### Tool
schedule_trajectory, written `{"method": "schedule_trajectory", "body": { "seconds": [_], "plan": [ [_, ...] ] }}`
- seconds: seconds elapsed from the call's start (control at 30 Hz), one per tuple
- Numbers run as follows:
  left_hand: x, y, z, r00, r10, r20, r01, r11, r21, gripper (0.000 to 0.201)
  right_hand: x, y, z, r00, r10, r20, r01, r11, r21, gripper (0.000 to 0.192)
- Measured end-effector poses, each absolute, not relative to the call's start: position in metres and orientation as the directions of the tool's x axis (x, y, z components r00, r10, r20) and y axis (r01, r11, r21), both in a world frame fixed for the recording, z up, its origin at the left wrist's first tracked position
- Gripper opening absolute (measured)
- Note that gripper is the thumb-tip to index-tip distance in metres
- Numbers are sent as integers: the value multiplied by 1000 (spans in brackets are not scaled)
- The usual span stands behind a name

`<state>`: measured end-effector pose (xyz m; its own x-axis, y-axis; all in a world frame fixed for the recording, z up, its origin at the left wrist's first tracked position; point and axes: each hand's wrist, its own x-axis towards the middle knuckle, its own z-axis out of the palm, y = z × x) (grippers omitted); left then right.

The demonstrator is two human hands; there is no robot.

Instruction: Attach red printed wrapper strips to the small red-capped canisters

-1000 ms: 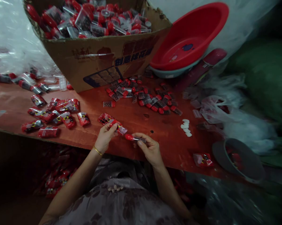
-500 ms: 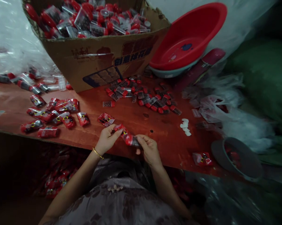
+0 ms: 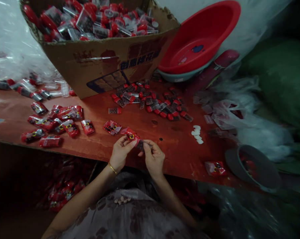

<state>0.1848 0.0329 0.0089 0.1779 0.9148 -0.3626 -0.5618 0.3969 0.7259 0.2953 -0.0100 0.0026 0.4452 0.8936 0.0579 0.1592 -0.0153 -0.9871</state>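
Observation:
My left hand (image 3: 121, 152), with a gold bangle at its wrist, pinches a red printed plastic wrapper (image 3: 132, 134). Fingers and thumb of my right hand (image 3: 154, 158) are closed on a small clear tube (image 3: 140, 145) with dark contents. One end of the tube sits inside the wrapper; its red cap is covered. A flat red packet (image 3: 112, 127) lies just beyond my left hand. Farther left are several filled red packets (image 3: 70, 113). Past my hands lies a loose pile of red-capped tubes (image 3: 164, 107).
A cardboard box (image 3: 102, 63) full of red-capped tubes stands at the back. Right of it are a red basin (image 3: 202, 36) and a dark red flask (image 3: 221, 64). White pieces (image 3: 197, 134), a red packet (image 3: 215, 168) and a grey round container (image 3: 258, 169) are on the right.
The tube's red-capped end has gone into the wrapper. My left hand has shifted right and lower along the wrapper, and my right hand has moved slightly left.

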Motion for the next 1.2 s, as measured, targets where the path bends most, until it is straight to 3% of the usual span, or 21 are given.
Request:
{"method": "schedule_trajectory", "body": {
  "seconds": [0.23, 0.33, 0.47, 0.6, 0.83, 0.93, 1.0, 1.07, 1.13, 1.2],
  "plan": [
    [190, 33, 19, 176, 888, -425, -672, 424, 608, 41, 290, -8, 0, 506, 862, 40, 83, -3, -997, 28],
    [190, 32, 21, 158, 901, -403, -674, 397, 623, 41, 287, -8, 2, 475, 879, 48, 81, 11, -997, 27],
    [187, 25, 19, 185, 897, -400, -649, 418, 636, 39, 284, -14, 3, 313, 950, 8, 113, -29, -993, 26],
    [186, 15, 19, 246, 903, -352, -597, 428, 678, 36, 283, -22, 3, 334, 943, -7, 54, -26, -998, 28],
    [191, 0, 25, 218, 936, -277, -495, 351, 795, 34, 280, -42, -1, 318, 935, 158, 244, 80, -966, 23],
    [190, -8, 21, 142, 970, -196, -377, 236, 896, 30, 294, -49, 3, 304, 895, 326, 480, 152, -864, 25],
    [187, -14, 18, 160, 978, -131, -205, 163, 965, 25, 308, -49, 13, 264, 808, 527, 667, 242, -704, 35],
    [185, -18, 17, 207, 975, -82, 15, 81, 997, 20, 321, -45, 29, 117, 734, 669, 793, 337, -507, 37],
    [184, -21, 19, 245, 969, -25, 212, -29, 977, 16, 331, -39, 44, -16, 721, 693, 856, 368, -363, 28],
    [185, -20, 22, 286, 958, 23, 333, -121, 935, 15, 336, -33, 54, -65, 724, 686, 883, 363, -299, 14]
  ]
}}
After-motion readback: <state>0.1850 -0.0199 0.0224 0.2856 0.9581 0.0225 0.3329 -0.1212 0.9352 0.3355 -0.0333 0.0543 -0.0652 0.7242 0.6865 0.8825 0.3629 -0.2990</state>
